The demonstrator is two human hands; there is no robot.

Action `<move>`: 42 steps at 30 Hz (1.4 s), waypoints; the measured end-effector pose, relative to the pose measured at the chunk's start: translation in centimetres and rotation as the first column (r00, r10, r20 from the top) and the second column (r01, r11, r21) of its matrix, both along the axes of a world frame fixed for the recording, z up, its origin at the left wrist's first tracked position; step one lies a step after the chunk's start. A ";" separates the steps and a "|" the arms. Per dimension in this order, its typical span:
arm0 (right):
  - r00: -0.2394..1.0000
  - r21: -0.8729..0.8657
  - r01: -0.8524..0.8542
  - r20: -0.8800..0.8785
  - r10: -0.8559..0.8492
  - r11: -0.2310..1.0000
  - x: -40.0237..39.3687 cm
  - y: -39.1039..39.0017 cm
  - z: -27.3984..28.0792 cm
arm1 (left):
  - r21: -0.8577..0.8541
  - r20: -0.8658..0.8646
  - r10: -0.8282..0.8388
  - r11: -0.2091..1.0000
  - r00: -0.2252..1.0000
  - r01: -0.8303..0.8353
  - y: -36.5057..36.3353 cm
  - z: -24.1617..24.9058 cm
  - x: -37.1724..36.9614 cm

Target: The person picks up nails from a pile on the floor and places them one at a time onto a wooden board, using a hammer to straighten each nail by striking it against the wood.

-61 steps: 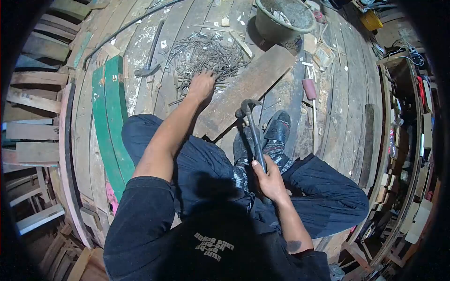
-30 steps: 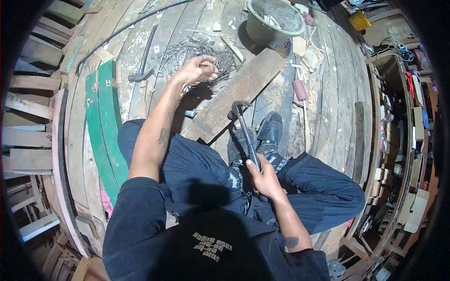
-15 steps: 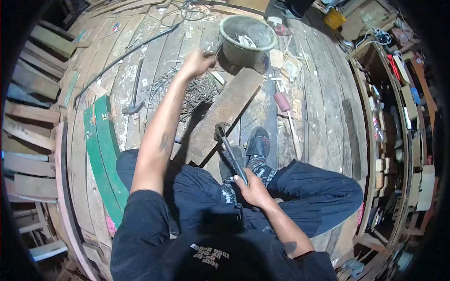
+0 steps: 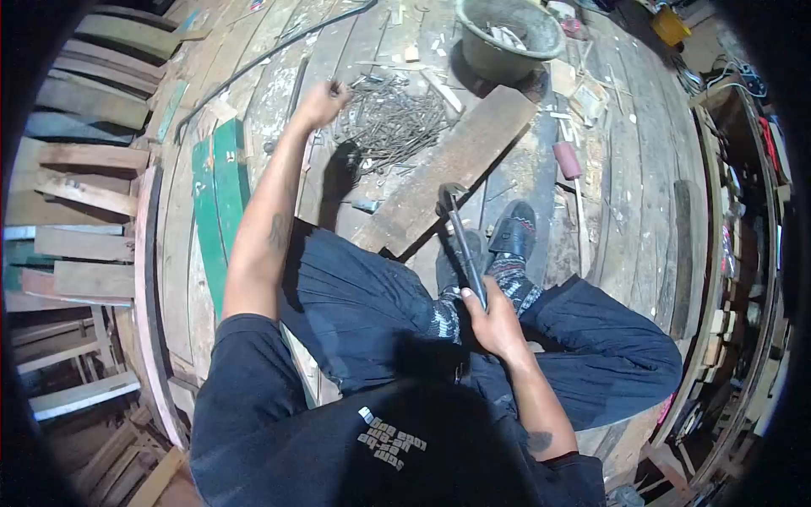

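My right hand point(image 4: 494, 323) is wrapped round the handle of a claw hammer point(image 4: 463, 241), whose head points away from me above my shoes. My left hand point(image 4: 323, 103) is held out on the left, beside a pile of nails point(image 4: 397, 127) on the wooden floor. Its fingers are curled together, and whatever may be in them is too small to make out. A thick wooden plank point(image 4: 460, 165) lies slantwise between the nails and my feet.
A grey bucket point(image 4: 511, 42) with scraps in it stands beyond the plank. To the right lies a pink-headed roller or mallet point(image 4: 568, 160). Green boards point(image 4: 221, 186) lie at my left, stacked lumber point(image 4: 93, 173) farther left. A crowded shelf point(image 4: 718, 253) lines the right side.
My left hand has moved left, from the bucket side of the nail pile to its left edge. The view has shifted. My right hand still grips the hammer.
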State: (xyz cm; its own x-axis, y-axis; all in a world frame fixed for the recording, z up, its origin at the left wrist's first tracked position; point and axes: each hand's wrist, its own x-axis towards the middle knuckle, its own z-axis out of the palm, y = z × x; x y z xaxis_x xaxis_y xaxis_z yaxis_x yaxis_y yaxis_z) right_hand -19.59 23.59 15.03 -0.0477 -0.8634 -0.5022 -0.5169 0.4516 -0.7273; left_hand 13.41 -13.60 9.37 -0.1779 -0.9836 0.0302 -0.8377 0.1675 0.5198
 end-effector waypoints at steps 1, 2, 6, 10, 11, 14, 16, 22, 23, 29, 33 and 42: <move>1.000 0.002 -0.007 0.000 0.007 1.000 0.0 0.0 -0.2 | -0.017 0.026 0.034 0.999 0.999 -0.034 1.5 -2.1 1.9; 1.000 -0.024 -0.006 0.000 0.006 1.000 0.0 0.1 -0.6 | 0.089 0.091 0.068 0.993 0.994 -0.076 2.6 -3.4 3.5; 1.000 0.004 -0.003 -0.021 0.003 1.000 0.7 -0.2 0.2 | 0.379 0.230 0.091 0.909 0.969 -0.175 4.5 -8.4 6.0; 1.000 0.009 -0.002 -0.025 0.003 1.000 0.9 -0.4 0.1 | 0.377 0.281 -0.009 0.920 0.960 -0.102 4.5 -9.7 2.3; 0.999 0.010 -0.002 -0.033 0.002 1.000 0.9 -0.5 -0.2 | 0.351 0.345 -0.085 0.935 0.935 -0.044 4.8 -9.0 1.1; 0.997 0.032 -0.029 -0.067 0.031 0.999 0.7 -0.5 -0.5 | 0.336 0.436 -0.159 0.942 0.886 0.003 5.5 -8.1 -1.2; 0.996 0.008 -0.043 -0.079 0.043 0.999 0.6 -0.3 -0.8 | 0.256 0.448 -0.156 0.966 0.880 0.041 5.8 -9.3 -1.0; 0.995 0.040 -0.035 -0.088 0.038 0.999 0.9 -0.7 -0.3 | 0.075 0.500 -0.159 0.987 0.851 0.140 5.7 -10.1 -0.5; 0.996 0.024 -0.039 -0.079 0.041 0.999 0.9 -0.6 -0.3 | 0.099 0.475 -0.164 0.986 0.865 0.132 5.8 -9.6 -0.5; 0.998 0.020 -0.041 -0.054 0.042 0.999 0.8 -0.7 -0.2 | 0.521 0.186 -0.263 0.843 0.947 0.132 2.3 -8.5 2.6; 0.998 0.027 -0.039 -0.045 0.040 0.999 0.9 -0.8 -0.1 | 0.440 0.197 -0.189 0.894 0.962 0.086 2.5 -7.4 2.3; 0.998 0.032 -0.044 -0.039 0.046 0.998 0.8 -0.9 -0.1 | 0.053 0.399 -0.236 0.971 0.886 0.235 5.2 -12.8 -4.3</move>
State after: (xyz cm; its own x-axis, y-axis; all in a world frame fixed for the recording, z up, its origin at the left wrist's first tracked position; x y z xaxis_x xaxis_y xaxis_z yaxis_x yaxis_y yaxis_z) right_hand -18.75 22.69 14.94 -0.0295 -0.8490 -0.5276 -0.5654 0.4495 -0.6916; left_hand 9.15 -8.43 -3.47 -0.4007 -0.9112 -0.0957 -0.9107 0.3847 0.1503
